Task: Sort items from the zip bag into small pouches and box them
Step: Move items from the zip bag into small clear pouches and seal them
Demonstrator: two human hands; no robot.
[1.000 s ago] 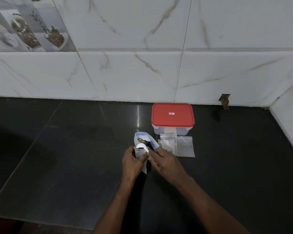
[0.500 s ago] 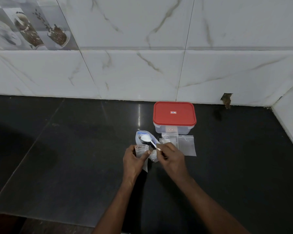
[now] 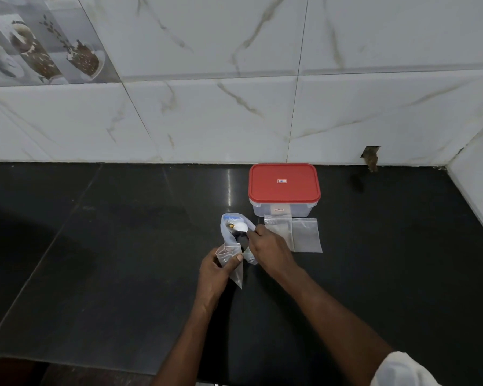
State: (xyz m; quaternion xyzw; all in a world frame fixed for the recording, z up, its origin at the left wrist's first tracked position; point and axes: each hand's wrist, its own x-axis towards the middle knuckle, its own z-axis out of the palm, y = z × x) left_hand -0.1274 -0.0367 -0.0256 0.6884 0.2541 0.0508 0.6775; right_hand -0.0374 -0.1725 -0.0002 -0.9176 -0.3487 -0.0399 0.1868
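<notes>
Head view: in front of the red-lid box (image 3: 284, 190), the left hand (image 3: 215, 271) pinches a small pouch (image 3: 233, 267) in its grip, and the right hand's (image 3: 271, 250) grip holds a spoon (image 3: 241, 227) dipped in the zip bag (image 3: 226, 232). Filling looks just begun: spare pouches (image 3: 304, 235) lie by the box, whose lid is on.

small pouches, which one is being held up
The pouch pinched by the left hand; the other two pouches lie flat before the red-lidded box.
</notes>
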